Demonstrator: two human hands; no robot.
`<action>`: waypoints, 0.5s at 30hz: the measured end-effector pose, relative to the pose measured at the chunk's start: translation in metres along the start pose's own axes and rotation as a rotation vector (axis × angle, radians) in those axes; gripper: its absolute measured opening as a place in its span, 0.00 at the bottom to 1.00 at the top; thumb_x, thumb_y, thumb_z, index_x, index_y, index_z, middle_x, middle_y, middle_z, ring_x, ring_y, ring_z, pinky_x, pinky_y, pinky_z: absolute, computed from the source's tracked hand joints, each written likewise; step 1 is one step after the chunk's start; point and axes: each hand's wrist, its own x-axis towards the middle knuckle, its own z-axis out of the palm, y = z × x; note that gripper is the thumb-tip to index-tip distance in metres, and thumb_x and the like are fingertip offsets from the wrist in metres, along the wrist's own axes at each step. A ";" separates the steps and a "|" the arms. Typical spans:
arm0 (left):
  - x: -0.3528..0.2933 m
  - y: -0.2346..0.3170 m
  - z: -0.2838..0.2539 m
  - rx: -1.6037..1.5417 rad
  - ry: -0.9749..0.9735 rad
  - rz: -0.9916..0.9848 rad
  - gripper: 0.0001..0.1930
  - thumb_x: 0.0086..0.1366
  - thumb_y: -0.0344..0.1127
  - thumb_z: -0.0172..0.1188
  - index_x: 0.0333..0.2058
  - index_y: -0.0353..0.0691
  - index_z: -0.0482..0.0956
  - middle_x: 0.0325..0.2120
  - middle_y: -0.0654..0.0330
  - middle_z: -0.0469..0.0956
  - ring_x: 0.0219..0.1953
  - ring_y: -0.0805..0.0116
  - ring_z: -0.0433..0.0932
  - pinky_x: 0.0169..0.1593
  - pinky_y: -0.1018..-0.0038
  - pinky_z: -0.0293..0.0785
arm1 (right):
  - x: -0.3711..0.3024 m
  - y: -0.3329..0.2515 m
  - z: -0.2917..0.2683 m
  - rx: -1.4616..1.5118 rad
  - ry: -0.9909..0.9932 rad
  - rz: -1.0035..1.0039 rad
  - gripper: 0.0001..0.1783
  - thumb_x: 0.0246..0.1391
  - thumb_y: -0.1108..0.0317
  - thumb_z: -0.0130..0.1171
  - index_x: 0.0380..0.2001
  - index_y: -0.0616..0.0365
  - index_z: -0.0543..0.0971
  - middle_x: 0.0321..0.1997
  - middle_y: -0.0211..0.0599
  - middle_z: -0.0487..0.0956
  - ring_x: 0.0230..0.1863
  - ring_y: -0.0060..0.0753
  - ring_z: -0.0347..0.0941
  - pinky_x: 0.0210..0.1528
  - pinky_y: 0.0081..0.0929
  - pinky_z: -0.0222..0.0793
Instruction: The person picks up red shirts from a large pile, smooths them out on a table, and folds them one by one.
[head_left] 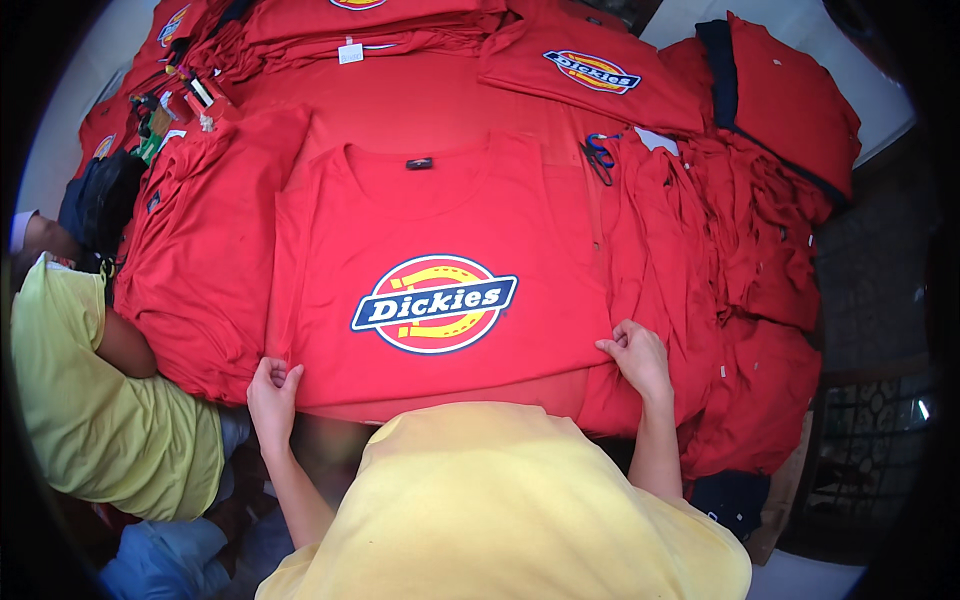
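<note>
A red tank top (430,225) lies spread in front of me, its neckline at the far end and a round printed emblem on its front. My left hand (272,390) is closed in a pinch at the near left corner of the tank top. At the near right corner, my right hand (640,358) has thumb and fingers pressed together on the edge of the fabric. The hem runs in a nearly straight line between my hands. A small dark label (419,163) shows inside the neckline.
Red garments are heaped on the left (205,230) and right (665,250). Scissors with blue handles (598,157) lie beside the right heap. Folded red shirts (600,75) sit at the far side. Another person in a yellow shirt (110,390) is close on my left.
</note>
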 end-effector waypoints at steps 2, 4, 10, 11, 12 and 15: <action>-0.001 -0.008 -0.001 -0.145 -0.026 -0.034 0.11 0.59 0.33 0.65 0.31 0.32 0.73 0.22 0.62 0.74 0.25 0.76 0.70 0.31 0.75 0.68 | -0.001 0.006 0.004 0.140 0.022 0.003 0.13 0.47 0.65 0.67 0.28 0.64 0.77 0.27 0.41 0.77 0.30 0.35 0.75 0.34 0.33 0.68; 0.003 -0.026 -0.004 -0.490 -0.061 -0.046 0.07 0.63 0.31 0.61 0.34 0.34 0.72 0.28 0.65 0.76 0.31 0.81 0.71 0.37 0.81 0.67 | -0.001 0.012 0.006 0.395 0.068 0.020 0.12 0.46 0.68 0.67 0.28 0.65 0.77 0.25 0.37 0.75 0.28 0.27 0.72 0.33 0.27 0.67; -0.019 -0.015 -0.044 -0.839 -0.227 -0.072 0.10 0.60 0.25 0.62 0.38 0.39 0.71 0.31 0.65 0.76 0.34 0.80 0.73 0.43 0.81 0.68 | -0.006 0.048 -0.025 0.521 -0.129 -0.023 0.11 0.46 0.70 0.67 0.28 0.65 0.77 0.26 0.31 0.72 0.27 0.20 0.65 0.32 0.21 0.62; -0.024 -0.021 -0.051 -0.791 -0.285 -0.130 0.14 0.56 0.24 0.65 0.40 0.37 0.71 0.31 0.63 0.77 0.33 0.78 0.74 0.42 0.79 0.70 | -0.010 0.049 -0.027 0.389 -0.196 0.006 0.12 0.46 0.69 0.67 0.29 0.65 0.77 0.26 0.33 0.73 0.28 0.22 0.66 0.32 0.22 0.63; -0.028 -0.022 -0.053 -0.616 -0.335 -0.123 0.16 0.55 0.25 0.65 0.41 0.36 0.71 0.31 0.62 0.77 0.32 0.77 0.75 0.41 0.78 0.70 | -0.013 0.047 -0.030 0.256 -0.261 0.034 0.12 0.46 0.69 0.67 0.30 0.65 0.77 0.26 0.34 0.73 0.28 0.24 0.67 0.33 0.24 0.64; -0.029 0.013 -0.054 -0.091 -0.361 -0.076 0.23 0.53 0.34 0.68 0.46 0.33 0.71 0.31 0.55 0.78 0.32 0.65 0.77 0.42 0.71 0.73 | -0.008 0.028 -0.028 0.059 -0.130 -0.039 0.14 0.47 0.67 0.67 0.32 0.65 0.77 0.28 0.40 0.75 0.30 0.33 0.72 0.35 0.30 0.67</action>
